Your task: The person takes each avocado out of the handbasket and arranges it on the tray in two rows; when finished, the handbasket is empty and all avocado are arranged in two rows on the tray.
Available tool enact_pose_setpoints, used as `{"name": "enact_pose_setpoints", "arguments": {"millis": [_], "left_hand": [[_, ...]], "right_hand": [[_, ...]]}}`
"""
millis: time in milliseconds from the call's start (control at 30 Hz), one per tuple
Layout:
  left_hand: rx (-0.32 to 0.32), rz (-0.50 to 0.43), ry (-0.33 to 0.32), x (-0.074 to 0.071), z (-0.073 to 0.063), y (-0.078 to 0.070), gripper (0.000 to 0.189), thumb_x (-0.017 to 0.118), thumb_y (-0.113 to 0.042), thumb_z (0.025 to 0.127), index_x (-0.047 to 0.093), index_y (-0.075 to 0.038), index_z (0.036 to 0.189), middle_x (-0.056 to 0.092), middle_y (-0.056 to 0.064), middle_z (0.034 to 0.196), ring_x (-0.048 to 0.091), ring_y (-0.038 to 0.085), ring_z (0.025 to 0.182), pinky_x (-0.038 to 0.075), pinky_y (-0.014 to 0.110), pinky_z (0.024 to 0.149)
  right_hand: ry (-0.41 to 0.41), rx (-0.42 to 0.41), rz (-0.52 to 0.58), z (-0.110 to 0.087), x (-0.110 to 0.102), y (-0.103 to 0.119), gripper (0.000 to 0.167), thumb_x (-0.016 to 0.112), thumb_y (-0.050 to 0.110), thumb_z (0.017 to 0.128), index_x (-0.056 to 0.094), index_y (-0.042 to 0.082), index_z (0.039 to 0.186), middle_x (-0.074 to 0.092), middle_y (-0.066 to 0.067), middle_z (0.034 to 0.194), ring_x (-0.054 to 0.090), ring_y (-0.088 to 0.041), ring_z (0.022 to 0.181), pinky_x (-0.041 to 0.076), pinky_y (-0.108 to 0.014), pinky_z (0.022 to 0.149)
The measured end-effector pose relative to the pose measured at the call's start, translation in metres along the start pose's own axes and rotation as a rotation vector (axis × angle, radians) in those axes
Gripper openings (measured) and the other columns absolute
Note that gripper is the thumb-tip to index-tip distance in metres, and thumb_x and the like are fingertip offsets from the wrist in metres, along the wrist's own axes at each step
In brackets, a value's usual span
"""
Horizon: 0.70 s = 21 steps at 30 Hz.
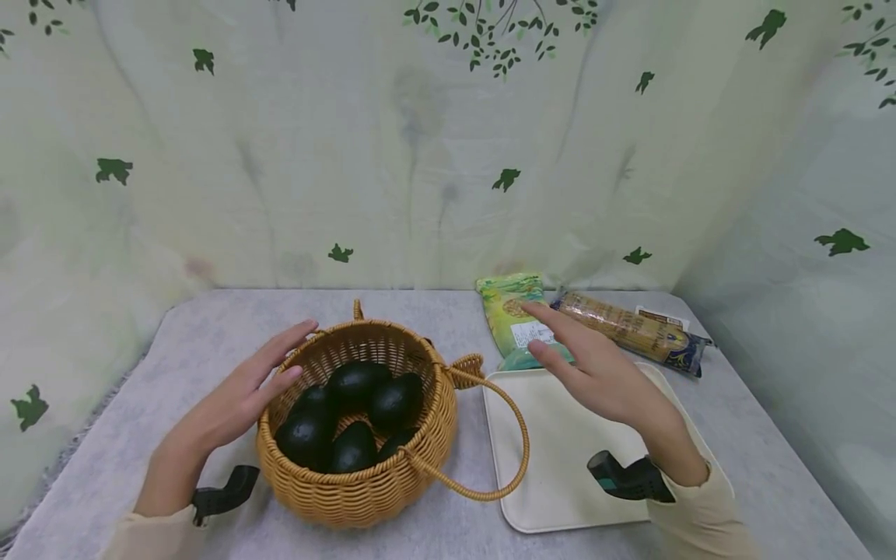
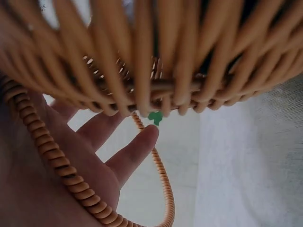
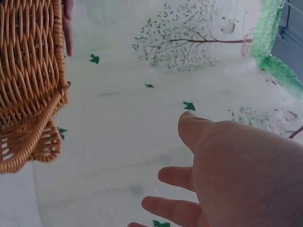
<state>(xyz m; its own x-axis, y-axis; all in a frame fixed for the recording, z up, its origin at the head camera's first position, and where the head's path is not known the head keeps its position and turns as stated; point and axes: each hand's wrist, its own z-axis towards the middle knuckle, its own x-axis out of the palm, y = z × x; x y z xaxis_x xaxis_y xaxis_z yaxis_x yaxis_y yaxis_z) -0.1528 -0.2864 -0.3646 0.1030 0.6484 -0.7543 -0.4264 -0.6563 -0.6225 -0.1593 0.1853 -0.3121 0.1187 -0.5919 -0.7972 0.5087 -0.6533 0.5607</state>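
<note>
A round wicker basket (image 1: 357, 498) with looped handles stands left of centre, holding several dark, glossy avocados (image 1: 304, 434). My left hand (image 1: 234, 400) lies along the basket's left side, its fingers nearly straight and the fingertips at the rim; whether they press on it I cannot tell. In the left wrist view a wicker handle (image 2: 49, 146) passes in front of that hand's palm. Over the tray, apart from the basket, my right hand (image 1: 609, 381) is held in the air with fingers extended and nothing in it. The right wrist view shows its spread fingers (image 3: 173, 210).
A cream tray (image 1: 539, 474) lies on the grey cloth-covered table (image 1: 210, 327), right of the basket, whose right handle overhangs the tray's edge. Behind the tray are a green-yellow food packet (image 1: 500, 315) and a long packet of pasta (image 1: 623, 323). A printed curtain (image 1: 315, 155) surrounds the table.
</note>
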Motion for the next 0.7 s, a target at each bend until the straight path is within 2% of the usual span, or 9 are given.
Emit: {"name": "enact_pose_setpoints", "arguments": {"millis": [67,133,200,233,333,433,567,700], "left_hand": [[0.002,0.003,0.007,0.001,0.0,0.001,0.06,0.047,-0.023,0.11,0.025,-0.038,0.164,0.028,0.0,0.169,0.025,0.01,0.153,0.031,0.051,0.118],[0.004,-0.005,0.016,0.002,0.0,0.0,0.059,0.044,-0.024,0.111,0.025,-0.038,0.164,0.028,-0.001,0.169,0.024,-0.002,0.15,0.029,0.03,0.117],[0.003,-0.028,0.018,0.003,0.0,0.0,0.057,0.043,-0.024,0.111,0.025,-0.038,0.164,0.029,-0.002,0.169,0.024,-0.005,0.149,0.025,0.016,0.112],[0.004,-0.042,0.021,0.003,0.0,-0.001,0.057,0.043,-0.024,0.111,0.025,-0.037,0.164,0.028,-0.001,0.169,0.024,-0.002,0.15,0.024,0.017,0.113],[-0.005,-0.078,0.031,0.003,0.0,-0.002,0.057,0.042,-0.024,0.111,0.025,-0.035,0.164,0.026,0.003,0.17,0.024,0.013,0.154,0.03,0.046,0.12],[-0.014,-0.097,0.044,0.003,0.0,-0.001,0.058,0.042,-0.024,0.111,0.024,-0.034,0.165,0.023,0.007,0.171,0.022,0.026,0.155,0.026,0.076,0.11],[-0.033,-0.117,0.055,0.003,0.0,0.002,0.058,0.041,-0.024,0.111,0.022,-0.033,0.165,0.02,0.006,0.172,0.019,0.028,0.156,0.024,0.078,0.11],[-0.038,-0.142,0.061,0.003,0.0,0.002,0.058,0.04,-0.025,0.111,0.022,-0.033,0.165,0.02,0.008,0.172,0.019,0.039,0.155,0.023,0.079,0.109]], "right_hand": [[0.013,-0.022,0.012,0.004,0.005,0.008,0.057,0.047,0.043,0.11,0.033,0.028,0.163,0.035,0.001,0.166,0.035,-0.028,0.152,0.036,-0.059,0.115],[0.033,-0.038,0.025,0.009,0.01,0.016,0.057,0.046,0.045,0.109,0.033,0.029,0.162,0.035,0.003,0.166,0.035,-0.025,0.152,0.037,-0.058,0.115],[0.049,-0.054,0.028,0.013,0.014,0.023,0.057,0.046,0.047,0.109,0.033,0.032,0.162,0.035,0.005,0.165,0.036,-0.023,0.151,0.037,-0.056,0.115],[0.057,-0.063,0.03,0.015,0.017,0.026,0.057,0.046,0.048,0.109,0.033,0.032,0.162,0.035,0.006,0.165,0.036,-0.022,0.151,0.037,-0.055,0.116],[0.083,-0.1,0.05,0.023,0.024,0.035,0.057,0.046,0.049,0.109,0.033,0.033,0.161,0.036,0.008,0.164,0.035,-0.019,0.152,0.037,-0.053,0.117],[0.107,-0.14,0.071,0.031,0.032,0.042,0.056,0.047,0.048,0.108,0.035,0.032,0.161,0.038,0.01,0.163,0.04,-0.018,0.149,0.039,-0.05,0.116],[0.154,-0.184,0.116,0.042,0.042,0.05,0.055,0.049,0.046,0.108,0.038,0.03,0.16,0.04,0.011,0.161,0.052,-0.016,0.137,0.047,-0.045,0.108],[0.198,-0.244,0.14,0.054,0.052,0.06,0.055,0.052,0.044,0.108,0.042,0.026,0.158,0.044,0.01,0.159,0.052,-0.014,0.138,0.05,-0.039,0.106]]}}
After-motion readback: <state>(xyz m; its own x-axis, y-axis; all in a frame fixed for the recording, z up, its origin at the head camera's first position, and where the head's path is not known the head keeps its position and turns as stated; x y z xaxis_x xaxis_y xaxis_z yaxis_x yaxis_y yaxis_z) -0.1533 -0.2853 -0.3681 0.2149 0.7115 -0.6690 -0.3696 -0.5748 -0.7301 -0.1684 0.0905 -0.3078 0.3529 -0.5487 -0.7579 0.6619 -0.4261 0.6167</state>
